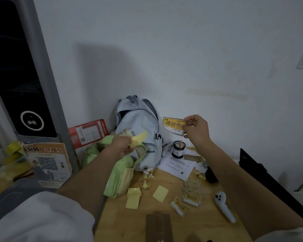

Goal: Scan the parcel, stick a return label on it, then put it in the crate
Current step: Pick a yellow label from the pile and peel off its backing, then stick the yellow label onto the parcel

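My right hand [196, 128] is raised over the back of the wooden table [122, 222] and pinches a yellow return label [172, 125] with black characters by its right edge. My left hand [122, 145] holds a pale yellow backing strip [138, 139] in front of the bags. A small stack of more return labels [191, 193] lies on the table, with a white handheld scanner [223, 205] to its right. A brown parcel [158, 226] shows at the bottom edge. No crate is in view.
A light blue backpack [140, 126] and a green bag [119, 175] lean in the corner. Discarded yellow strips [133, 198] and crumpled scraps litter the table. A dark cup [178, 148] stands on a white sheet [177, 165]. A dark kiosk [16, 70] rises at left.
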